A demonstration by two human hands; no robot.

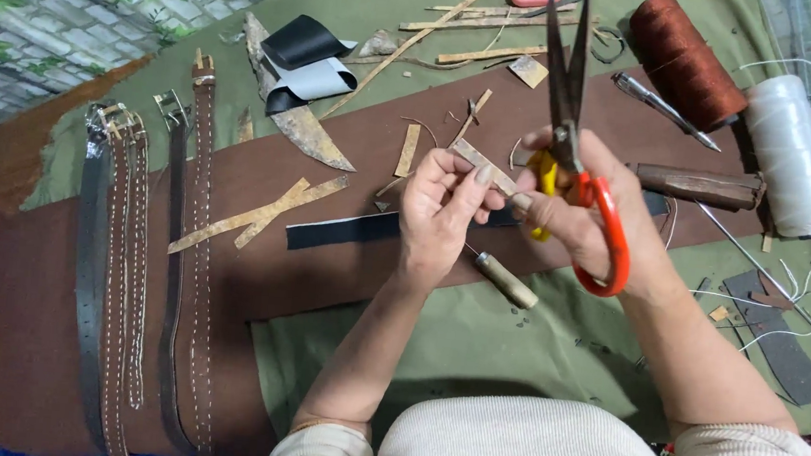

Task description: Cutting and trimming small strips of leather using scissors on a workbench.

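My left hand (440,213) pinches a small tan strip of leather (484,167) between thumb and fingers, held up over the table. My right hand (588,209) grips a pair of scissors (569,106) with one orange and one yellow handle loop, blades pointing up and away, nearly closed. Its fingers also touch the right end of the strip. Below the hands a dark leather strip (347,231) lies on a big brown leather sheet (257,274), and a wooden-handled awl (505,280) lies on the green cloth (511,352).
Several stitched leather belts (137,274) lie side by side at the left. A brown thread spool (686,59), a white thread spool (797,158), a wooden-handled tool (701,187), a metal pen-like tool (664,108) and leather scraps (262,215) are scattered behind and right.
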